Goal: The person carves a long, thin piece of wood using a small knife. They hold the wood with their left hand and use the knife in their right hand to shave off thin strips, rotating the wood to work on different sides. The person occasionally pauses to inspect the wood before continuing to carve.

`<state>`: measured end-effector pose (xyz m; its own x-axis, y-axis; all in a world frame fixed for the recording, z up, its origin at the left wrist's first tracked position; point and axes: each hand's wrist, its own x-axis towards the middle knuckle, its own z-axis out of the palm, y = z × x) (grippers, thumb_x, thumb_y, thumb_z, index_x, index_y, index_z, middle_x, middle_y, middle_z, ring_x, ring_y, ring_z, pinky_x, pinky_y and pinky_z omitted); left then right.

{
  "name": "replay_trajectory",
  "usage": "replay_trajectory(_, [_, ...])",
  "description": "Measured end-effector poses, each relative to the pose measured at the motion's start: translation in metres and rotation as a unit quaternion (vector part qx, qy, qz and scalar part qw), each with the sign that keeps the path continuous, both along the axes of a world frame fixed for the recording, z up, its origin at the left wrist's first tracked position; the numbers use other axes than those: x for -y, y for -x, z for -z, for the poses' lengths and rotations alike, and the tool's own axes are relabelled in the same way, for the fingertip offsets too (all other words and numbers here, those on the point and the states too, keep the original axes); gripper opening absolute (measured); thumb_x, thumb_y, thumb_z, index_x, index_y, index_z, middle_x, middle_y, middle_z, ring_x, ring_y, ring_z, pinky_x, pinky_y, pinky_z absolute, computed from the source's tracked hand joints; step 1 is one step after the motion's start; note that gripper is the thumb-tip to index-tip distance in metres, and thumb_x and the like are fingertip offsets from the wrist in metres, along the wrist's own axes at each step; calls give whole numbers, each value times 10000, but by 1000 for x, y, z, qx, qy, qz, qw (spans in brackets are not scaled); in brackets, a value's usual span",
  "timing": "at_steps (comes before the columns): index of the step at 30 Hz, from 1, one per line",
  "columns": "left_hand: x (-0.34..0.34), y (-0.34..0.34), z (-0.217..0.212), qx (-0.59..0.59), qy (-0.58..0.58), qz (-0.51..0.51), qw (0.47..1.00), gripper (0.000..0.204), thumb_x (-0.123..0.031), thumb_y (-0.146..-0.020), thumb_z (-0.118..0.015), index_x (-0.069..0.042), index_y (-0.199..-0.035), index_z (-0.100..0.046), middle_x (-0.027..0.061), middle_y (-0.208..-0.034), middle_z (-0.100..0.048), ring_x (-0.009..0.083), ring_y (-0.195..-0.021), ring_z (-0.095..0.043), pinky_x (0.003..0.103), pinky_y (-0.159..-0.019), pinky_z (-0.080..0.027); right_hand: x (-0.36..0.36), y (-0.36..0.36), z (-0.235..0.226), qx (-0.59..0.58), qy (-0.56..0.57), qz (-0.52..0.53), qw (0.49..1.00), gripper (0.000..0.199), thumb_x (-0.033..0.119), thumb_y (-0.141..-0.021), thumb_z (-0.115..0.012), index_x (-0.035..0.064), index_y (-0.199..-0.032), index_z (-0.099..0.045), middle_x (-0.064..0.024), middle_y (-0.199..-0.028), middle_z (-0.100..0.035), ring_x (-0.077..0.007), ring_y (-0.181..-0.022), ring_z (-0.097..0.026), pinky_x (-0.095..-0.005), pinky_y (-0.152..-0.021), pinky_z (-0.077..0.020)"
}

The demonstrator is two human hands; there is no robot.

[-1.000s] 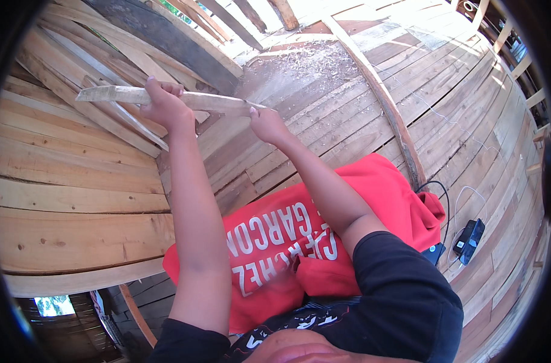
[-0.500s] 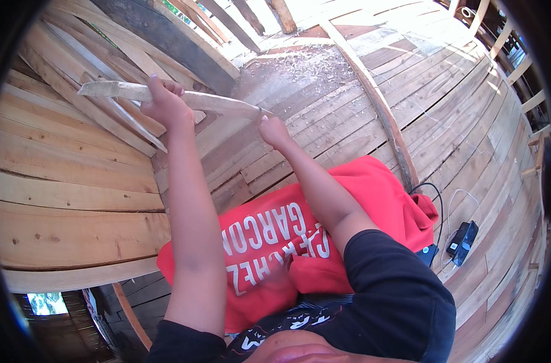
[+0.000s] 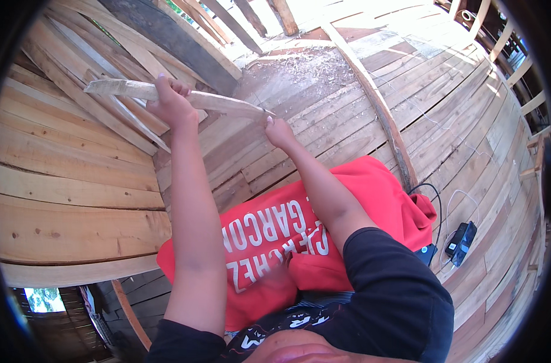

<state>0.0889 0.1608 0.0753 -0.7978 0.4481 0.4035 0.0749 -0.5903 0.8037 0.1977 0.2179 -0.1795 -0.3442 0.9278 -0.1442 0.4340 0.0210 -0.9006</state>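
Left hand: left hand (image 3: 171, 104), upper left of centre, fingers wrapped around the long pale split strip of wood (image 3: 166, 95); forearm extended straight up the frame from the lower edge.
Right hand: right hand (image 3: 280, 130), just right of the strip's pointed end, fingers curled; whether it grips a tool or the tip cannot be told. Arm bent at the elbow, dark sleeve at lower right.
Strip position: held roughly level, running from upper left to the centre, above the planking.
Lap: red cloth with white lettering (image 3: 299, 230), centre to lower right.
Surface: curved light-brown wooden planks (image 3: 70, 199), filling left and right of frame.
Debris: pale wood shavings (image 3: 293, 66), upper centre.
Device: small black box with cables (image 3: 461, 242), right edge.
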Motion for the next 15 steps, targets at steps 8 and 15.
replay_trajectory(8, [1,8,0,0,13,50,999,354,-175,-897,-571,-122,-663,-310,-12,-550,-306,122,-476,-312,312,-501,-324,2,-7,39,27,-20,25,999,460,318,-1009,-410,-56,-1062,-674,-289,-991,-685,-427,-954,-671,-490,-867,-508])
replay_trajectory(15, [19,40,10,-14,17,51,998,384,-176,-903,-549,-137,-637,-276,-18,-530,-260,122,-465,-292,321,-503,-321,21,20,-54,-76,133,-46,987,508,366,-1003,-428,-80,-1031,-670,-313,-1040,-668,-437,-1045,-641,-487,-916,-494])
